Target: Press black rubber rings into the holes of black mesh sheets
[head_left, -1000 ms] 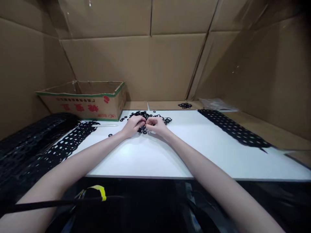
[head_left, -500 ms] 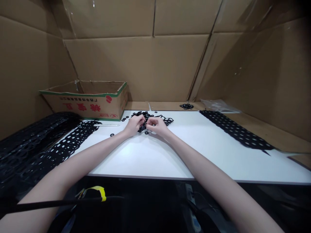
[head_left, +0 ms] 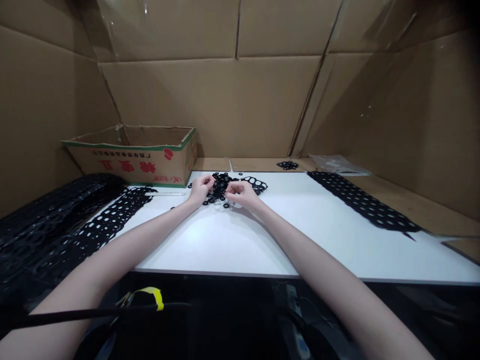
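While the left hand (head_left: 201, 189) and right hand (head_left: 240, 192) are holding fingers curled, whether pinching anything I cannot tell, black rings (head_left: 220, 180) are lying between them on the white tabletop (head_left: 225, 245), probably light, flexible, best gripped by the rim.

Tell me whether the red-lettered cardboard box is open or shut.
Open: the cardboard box shows its inner walls, with no flaps or lid across the top. Its floor is hidden.

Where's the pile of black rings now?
In the head view, slightly left of centre, the pile of black rings lies near the far edge of the white tabletop, between the left hand and right hand.
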